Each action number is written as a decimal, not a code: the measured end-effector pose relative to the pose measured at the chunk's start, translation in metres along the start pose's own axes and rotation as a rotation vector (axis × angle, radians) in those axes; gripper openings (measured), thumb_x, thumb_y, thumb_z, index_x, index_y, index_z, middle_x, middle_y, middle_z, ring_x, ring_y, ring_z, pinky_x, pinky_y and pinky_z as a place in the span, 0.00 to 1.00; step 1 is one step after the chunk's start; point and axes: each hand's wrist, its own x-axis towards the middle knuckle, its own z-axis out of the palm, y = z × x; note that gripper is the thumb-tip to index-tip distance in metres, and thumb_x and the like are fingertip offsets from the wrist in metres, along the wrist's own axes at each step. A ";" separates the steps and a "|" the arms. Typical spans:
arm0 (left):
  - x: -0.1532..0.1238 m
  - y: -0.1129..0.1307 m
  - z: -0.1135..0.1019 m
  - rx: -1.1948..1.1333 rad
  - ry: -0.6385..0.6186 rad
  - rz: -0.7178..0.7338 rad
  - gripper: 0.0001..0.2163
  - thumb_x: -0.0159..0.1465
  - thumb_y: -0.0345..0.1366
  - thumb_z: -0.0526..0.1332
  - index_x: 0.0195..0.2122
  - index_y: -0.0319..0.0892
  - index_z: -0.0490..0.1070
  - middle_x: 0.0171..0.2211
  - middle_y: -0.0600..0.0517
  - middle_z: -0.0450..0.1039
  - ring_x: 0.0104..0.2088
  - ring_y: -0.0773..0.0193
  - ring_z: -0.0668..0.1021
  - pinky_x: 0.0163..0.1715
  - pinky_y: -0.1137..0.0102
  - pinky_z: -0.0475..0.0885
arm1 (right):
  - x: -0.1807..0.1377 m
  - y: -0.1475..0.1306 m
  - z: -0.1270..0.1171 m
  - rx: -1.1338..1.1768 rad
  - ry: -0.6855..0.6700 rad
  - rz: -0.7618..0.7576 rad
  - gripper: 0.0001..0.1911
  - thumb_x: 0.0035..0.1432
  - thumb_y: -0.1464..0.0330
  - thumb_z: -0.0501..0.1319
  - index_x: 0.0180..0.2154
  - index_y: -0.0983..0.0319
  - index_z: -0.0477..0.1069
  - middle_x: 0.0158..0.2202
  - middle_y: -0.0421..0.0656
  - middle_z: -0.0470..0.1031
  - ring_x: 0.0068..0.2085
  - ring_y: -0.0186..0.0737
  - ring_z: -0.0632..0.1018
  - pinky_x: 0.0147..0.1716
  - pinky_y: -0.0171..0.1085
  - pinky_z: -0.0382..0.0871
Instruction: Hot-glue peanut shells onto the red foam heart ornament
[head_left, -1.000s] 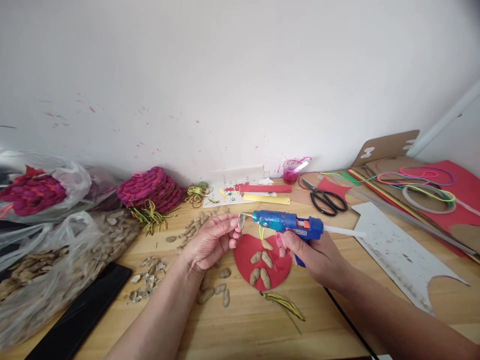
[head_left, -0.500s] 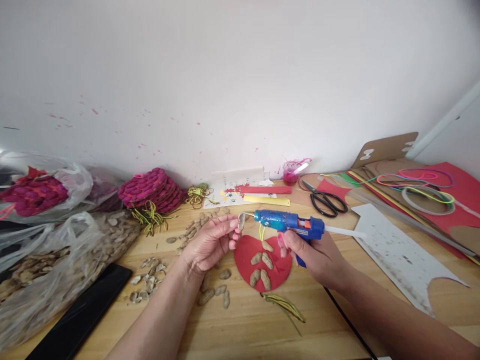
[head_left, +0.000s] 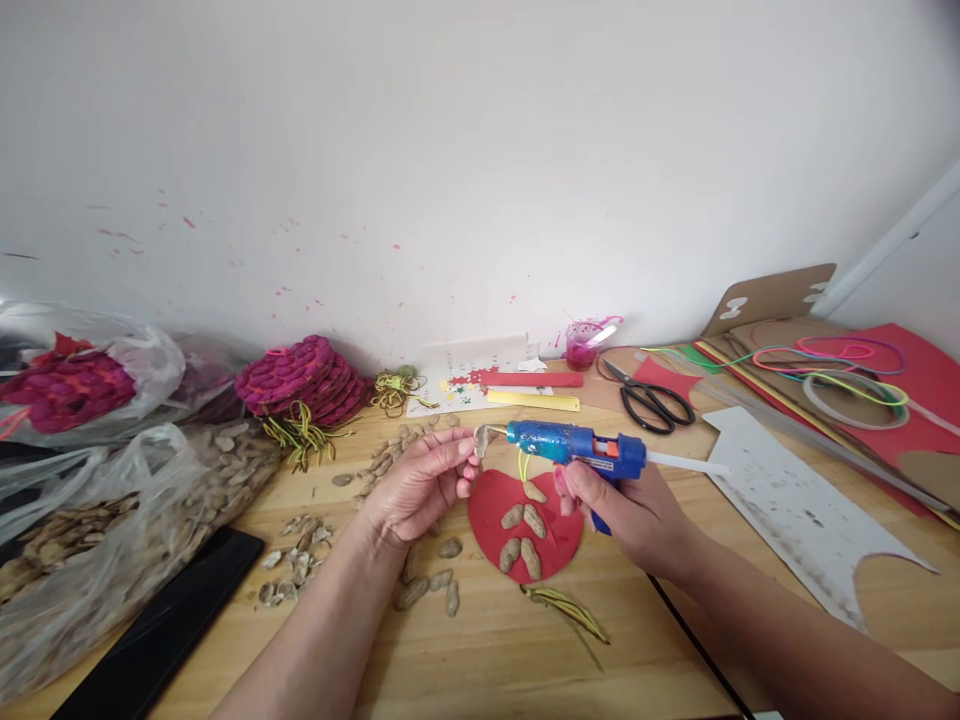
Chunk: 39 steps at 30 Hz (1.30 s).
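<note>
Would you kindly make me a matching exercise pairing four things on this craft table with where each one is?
Things:
1. blue glue gun
2. black scissors
3. half peanut shell
4. red paper circle

Places:
a. lying on the table, back near the wall
b. flat between the hands, with peanuts on it
c. gripped in the right hand
d. pinched in the left hand

Pairs: 1-c, 2-a, 3-d, 4-b

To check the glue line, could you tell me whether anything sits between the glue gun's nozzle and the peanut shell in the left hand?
Nothing visible does. The glue gun in the right hand points its nozzle at the peanut shell pinched in the left hand, apparently touching it; the red paper disc lies below.
</note>
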 end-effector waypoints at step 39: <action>0.002 -0.001 0.001 -0.112 0.044 0.106 0.15 0.48 0.32 0.79 0.28 0.36 0.73 0.21 0.56 0.65 0.22 0.74 0.67 0.19 0.81 0.64 | -0.003 0.002 0.004 0.037 -0.111 -0.058 0.23 0.72 0.56 0.53 0.27 0.61 0.71 0.23 0.40 0.72 0.24 0.33 0.70 0.23 0.34 0.61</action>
